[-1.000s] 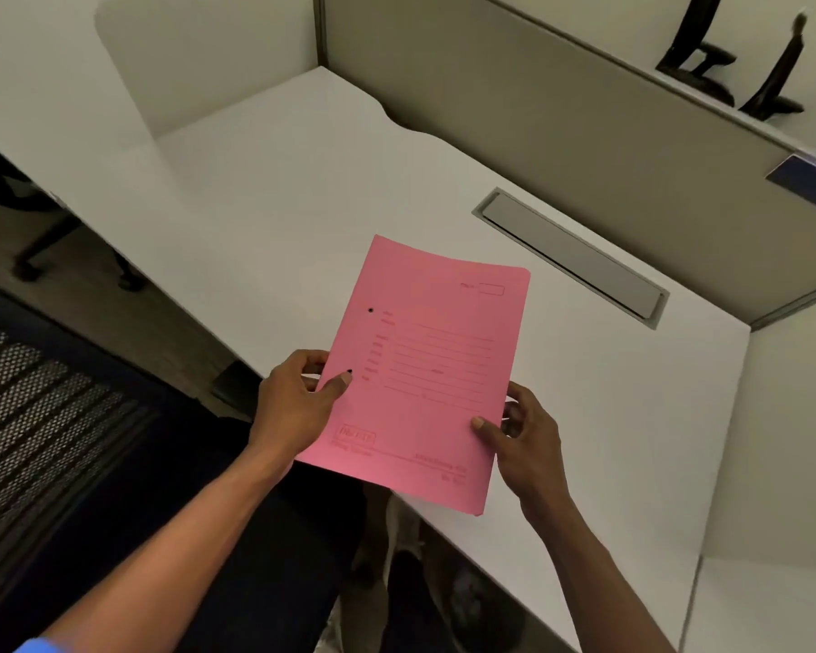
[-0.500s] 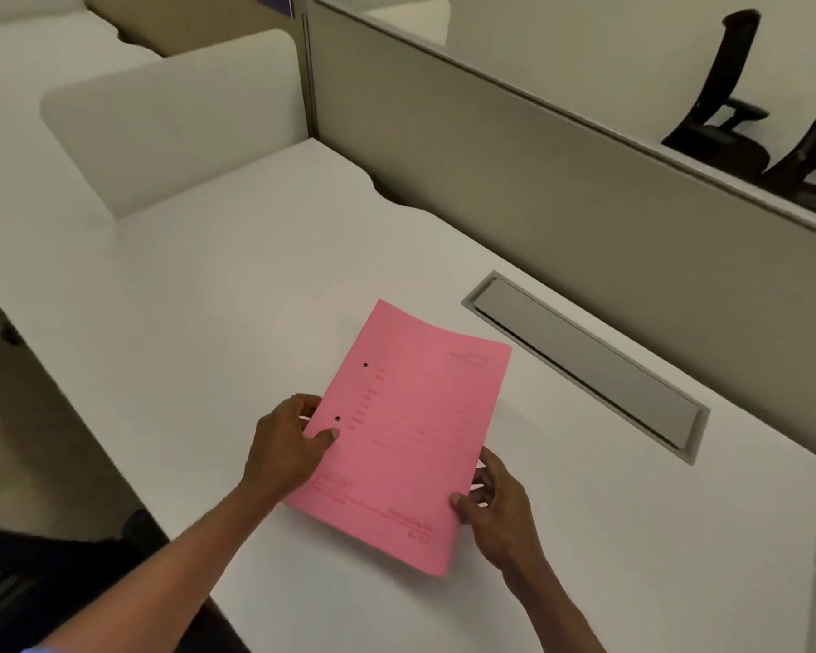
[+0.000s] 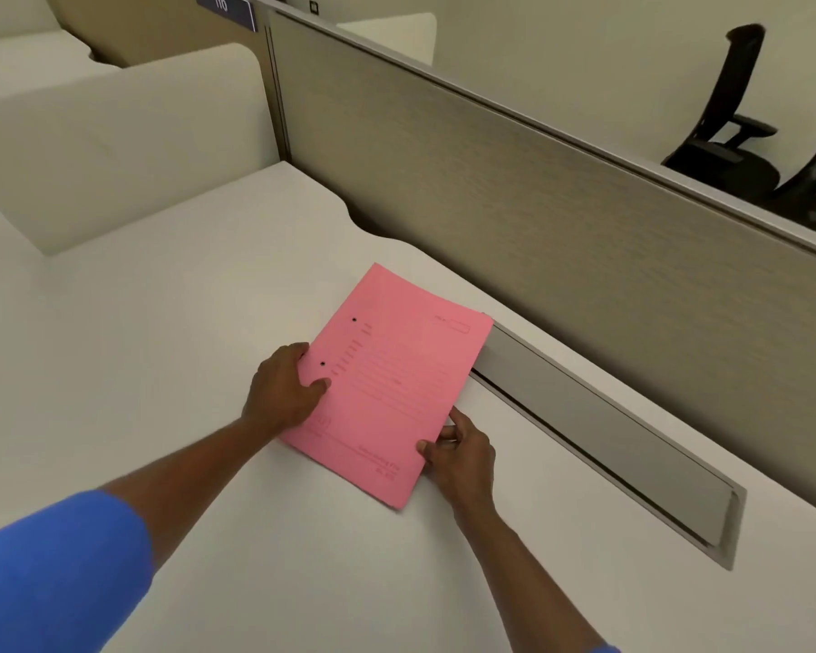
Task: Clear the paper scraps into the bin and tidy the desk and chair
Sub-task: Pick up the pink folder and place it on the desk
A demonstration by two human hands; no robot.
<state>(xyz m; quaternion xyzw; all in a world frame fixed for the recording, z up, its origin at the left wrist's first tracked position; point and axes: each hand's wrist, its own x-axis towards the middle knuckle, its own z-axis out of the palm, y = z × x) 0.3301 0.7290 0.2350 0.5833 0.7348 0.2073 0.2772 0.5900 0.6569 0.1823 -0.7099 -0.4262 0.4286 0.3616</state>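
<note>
A pink file folder (image 3: 392,384) with printed lines and two punched holes lies almost flat on the white desk (image 3: 170,369). My left hand (image 3: 283,393) grips its left edge, thumb on top near the lower hole. My right hand (image 3: 458,457) pinches its lower right edge. The folder's far right corner overlaps the end of the grey cable tray lid (image 3: 599,431). No paper scraps or bin are in view.
A beige partition (image 3: 538,190) runs along the desk's back, with a low white divider (image 3: 114,143) at the left. A "110" sign (image 3: 225,7) sits on the partition top. Black office chairs (image 3: 745,129) stand beyond the partition at the right.
Both hands carried the pink folder forward from the desk's front edge and lowered it onto the desk near the cable tray. The view rose and the dark chair below dropped out of sight.
</note>
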